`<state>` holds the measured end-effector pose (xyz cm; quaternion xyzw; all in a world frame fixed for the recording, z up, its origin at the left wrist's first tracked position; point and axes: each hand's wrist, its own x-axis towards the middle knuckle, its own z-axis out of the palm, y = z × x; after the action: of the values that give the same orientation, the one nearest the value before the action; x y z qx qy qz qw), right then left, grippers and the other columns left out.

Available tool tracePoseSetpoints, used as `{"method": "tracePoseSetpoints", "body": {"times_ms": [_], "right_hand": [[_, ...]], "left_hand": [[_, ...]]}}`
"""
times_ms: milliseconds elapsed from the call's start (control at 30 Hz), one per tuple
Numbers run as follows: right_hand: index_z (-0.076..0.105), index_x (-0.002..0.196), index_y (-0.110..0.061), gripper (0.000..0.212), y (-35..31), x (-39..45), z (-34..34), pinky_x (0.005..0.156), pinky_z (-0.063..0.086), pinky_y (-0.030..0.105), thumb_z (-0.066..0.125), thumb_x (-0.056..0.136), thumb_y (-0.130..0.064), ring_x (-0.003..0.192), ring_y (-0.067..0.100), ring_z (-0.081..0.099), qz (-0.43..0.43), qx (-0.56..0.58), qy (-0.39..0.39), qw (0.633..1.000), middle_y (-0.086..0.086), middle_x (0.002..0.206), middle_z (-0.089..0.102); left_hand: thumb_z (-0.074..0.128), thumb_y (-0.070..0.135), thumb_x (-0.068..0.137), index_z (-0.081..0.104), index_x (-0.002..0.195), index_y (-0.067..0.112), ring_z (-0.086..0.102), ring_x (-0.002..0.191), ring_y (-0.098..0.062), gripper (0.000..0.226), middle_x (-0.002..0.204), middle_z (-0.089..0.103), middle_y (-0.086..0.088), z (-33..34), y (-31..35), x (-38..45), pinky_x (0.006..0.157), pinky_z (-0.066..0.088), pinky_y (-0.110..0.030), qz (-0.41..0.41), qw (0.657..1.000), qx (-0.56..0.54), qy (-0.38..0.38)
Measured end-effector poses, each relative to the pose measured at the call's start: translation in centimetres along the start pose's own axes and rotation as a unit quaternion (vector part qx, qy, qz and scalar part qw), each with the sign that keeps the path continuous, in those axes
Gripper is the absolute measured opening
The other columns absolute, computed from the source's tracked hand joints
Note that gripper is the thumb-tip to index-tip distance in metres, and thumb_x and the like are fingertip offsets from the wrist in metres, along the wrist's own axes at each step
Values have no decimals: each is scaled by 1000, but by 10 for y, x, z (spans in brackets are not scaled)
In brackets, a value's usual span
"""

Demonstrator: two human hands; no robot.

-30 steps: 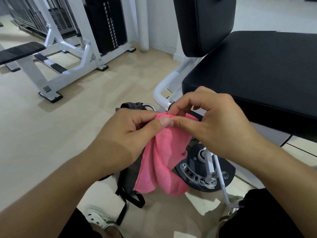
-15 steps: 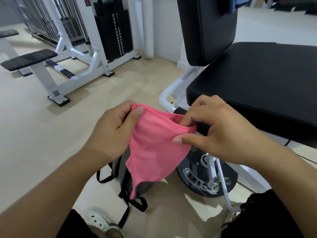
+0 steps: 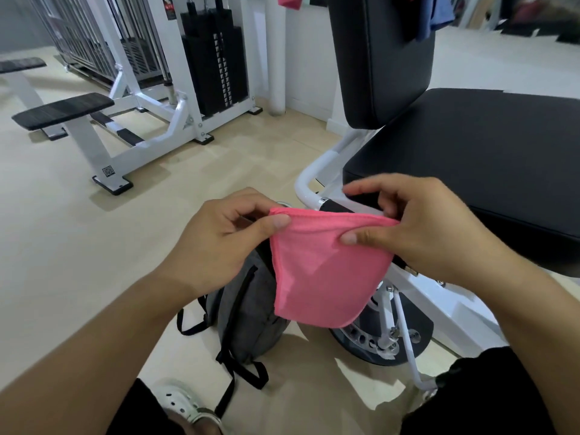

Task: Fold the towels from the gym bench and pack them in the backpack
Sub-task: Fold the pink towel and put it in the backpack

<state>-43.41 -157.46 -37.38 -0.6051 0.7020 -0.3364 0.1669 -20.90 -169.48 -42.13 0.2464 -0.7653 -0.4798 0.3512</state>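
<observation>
At 9 o'clock, left hand [image 3: 219, 243] pinching a corner of small pink cloth towel [image 3: 326, 271]; grey fabric backpack [image 3: 248, 312] just below on floor; at 3 o'clock, right hand [image 3: 417, 233] pinching opposite corner beside black padded gym bench [image 3: 489, 158].

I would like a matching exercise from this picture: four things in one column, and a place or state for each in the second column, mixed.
1. pink towel
2. grey backpack
3. blue cloth
4. white clog

a. draped over the backrest top
b. on the foot, bottom edge
c. held stretched between both hands
d. standing on the floor

Pairs: 1-c, 2-d, 3-a, 4-b
</observation>
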Motion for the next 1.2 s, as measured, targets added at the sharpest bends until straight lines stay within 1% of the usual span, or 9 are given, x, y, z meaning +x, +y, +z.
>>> {"method": "tracePoseSetpoints", "body": {"times_ms": [200, 367, 600, 700, 800, 900, 1000, 1133, 1200], "right_hand": [[68, 96, -40, 40, -7, -6, 19, 77, 51, 25, 75, 68, -68, 93, 1, 61, -60, -54, -88, 993, -18, 94, 64], [62, 84, -35, 26, -9, -8, 37, 57, 44, 30, 60, 85, -61, 69, 8, 58, -79, -61, -62, 993, -11, 70, 62], [68, 90, -34, 32, -7, -7, 36, 64, 51, 41, 53, 87, -62, 72, 8, 61, -106, -49, -70, 991, -13, 74, 65], [71, 94, -35, 23, -8, -5, 30, 68, 52, 34, 63, 85, -54, 79, 7, 65, -126, -38, -63, 989, -15, 81, 69], [73, 93, -34, 13, -9, -4, 22, 68, 50, 20, 69, 85, -44, 82, 5, 67, -144, -28, -60, 987, -18, 81, 70], [74, 95, -33, 19, -7, -3, 13, 69, 51, 23, 66, 85, -47, 82, 7, 68, -129, -23, -63, 989, -18, 83, 72], [72, 95, -36, 28, -3, -3, 6, 68, 50, 24, 58, 84, -57, 82, 6, 67, -114, -32, -40, 992, -17, 84, 71], [67, 96, -39, 27, -2, -2, 2, 70, 53, 30, 53, 87, -60, 83, 2, 66, -86, -48, -16, 995, -23, 88, 70], [66, 96, -38, 26, -2, -2, 2, 69, 53, 29, 53, 89, -58, 83, 3, 66, -85, -48, -23, 995, -22, 88, 70]], "left_hand": [[81, 20, 76, 82, 90, 15, 69, 77, -8, 15, 85, 76, 3, 17, 13, -2, 73, 51, -17, 35, 999, 7, -32], [84, 23, 73, 81, 87, 14, 74, 80, -12, 17, 83, 78, 3, 19, 16, 2, 78, 57, -24, 12, 999, -19, -32], [90, 29, 66, 71, 86, 14, 71, 78, -14, 32, 83, 75, -6, 15, 10, 3, 78, 58, -27, -61, 994, -41, -84], [95, 39, 61, 70, 92, 18, 73, 88, -23, 44, 92, 75, -6, 17, 5, 2, 86, 60, -44, -95, 985, 25, -143], [93, 32, 71, 73, 103, 15, 75, 92, -17, 41, 98, 78, 0, 23, 1, 0, 86, 61, -41, -116, 974, 53, -190], [91, 29, 75, 70, 97, 6, 73, 83, -21, 38, 91, 76, -8, 27, -3, 1, 78, 60, -45, -121, 976, 54, -171], [91, 25, 75, 66, 89, 8, 65, 70, -11, 33, 78, 71, 2, 26, -7, 1, 64, 53, -28, -123, 978, 44, -165], [92, 20, 74, 67, 92, 17, 71, 81, -25, 30, 88, 75, -4, 23, -18, 2, 72, 58, -34, -113, 980, 70, -149], [93, 20, 72, 63, 91, 20, 71, 77, -21, 35, 85, 73, 0, 21, -21, 2, 70, 59, -34, -118, 981, 86, -128]]}}
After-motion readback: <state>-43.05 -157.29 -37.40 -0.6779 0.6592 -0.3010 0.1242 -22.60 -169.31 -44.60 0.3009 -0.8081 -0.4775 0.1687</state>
